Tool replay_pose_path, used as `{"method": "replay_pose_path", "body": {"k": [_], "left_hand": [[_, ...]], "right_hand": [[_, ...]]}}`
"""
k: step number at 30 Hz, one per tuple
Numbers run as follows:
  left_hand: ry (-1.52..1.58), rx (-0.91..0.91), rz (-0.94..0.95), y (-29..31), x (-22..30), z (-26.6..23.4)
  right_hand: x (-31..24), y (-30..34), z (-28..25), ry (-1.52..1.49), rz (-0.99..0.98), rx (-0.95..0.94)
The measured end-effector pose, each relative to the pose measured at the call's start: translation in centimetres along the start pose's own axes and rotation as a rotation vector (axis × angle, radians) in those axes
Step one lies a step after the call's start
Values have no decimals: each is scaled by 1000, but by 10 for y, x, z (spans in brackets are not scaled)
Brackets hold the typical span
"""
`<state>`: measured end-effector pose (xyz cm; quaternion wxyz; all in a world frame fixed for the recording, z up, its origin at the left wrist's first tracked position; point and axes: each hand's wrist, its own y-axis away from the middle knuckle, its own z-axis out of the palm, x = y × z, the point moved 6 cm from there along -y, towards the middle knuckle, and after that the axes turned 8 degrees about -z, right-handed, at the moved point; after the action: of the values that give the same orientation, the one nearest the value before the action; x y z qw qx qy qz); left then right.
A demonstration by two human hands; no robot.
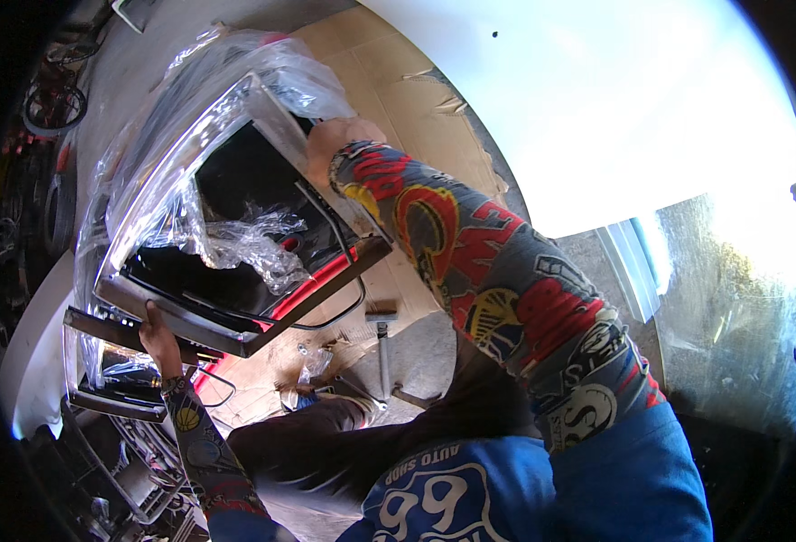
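A large panel shaped like a vehicle door, with a silver window frame, leans at a tilt before me. Crumpled clear plastic film clings to its frame and crosses the dark opening; a red strip runs low along it. My right hand is closed around the frame's right side near the top. At the lower left edge, my left hand grips the frame with its thumb up, other fingers partly hidden. A thin black strip loops out from the lower right corner.
A similar framed panel sits below my left hand. Cardboard covers part of the floor, with a T-shaped tool and a scrap of clear film near my foot. A big white panel stands at right. Cluttered parts line the left.
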<state>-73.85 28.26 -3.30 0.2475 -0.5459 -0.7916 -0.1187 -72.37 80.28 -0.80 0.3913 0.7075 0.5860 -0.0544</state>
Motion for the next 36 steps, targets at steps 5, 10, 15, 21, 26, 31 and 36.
{"method": "replay_pose_path", "body": {"k": [5,10,15,21,26,31,36], "left_hand": [[127,-43,20,1,0,4],[177,-2,84,-2,-2,3],[164,6,85,4,3,0],[150,-50,-10,9,8,-2],[70,-51,-29,10,11,-6],[141,-13,-24,11,4,-1],[123,83,-10,9,-6,5]], "right_hand": [[-6,9,-4,-21,-15,57],[-9,10,-4,120,-89,81],[-7,2,1,83,-86,154],[-3,-7,6,162,-109,141],[-9,-1,3,201,-158,189],[-3,-6,4,236,-192,196],[0,-19,14,223,-267,140]]}}
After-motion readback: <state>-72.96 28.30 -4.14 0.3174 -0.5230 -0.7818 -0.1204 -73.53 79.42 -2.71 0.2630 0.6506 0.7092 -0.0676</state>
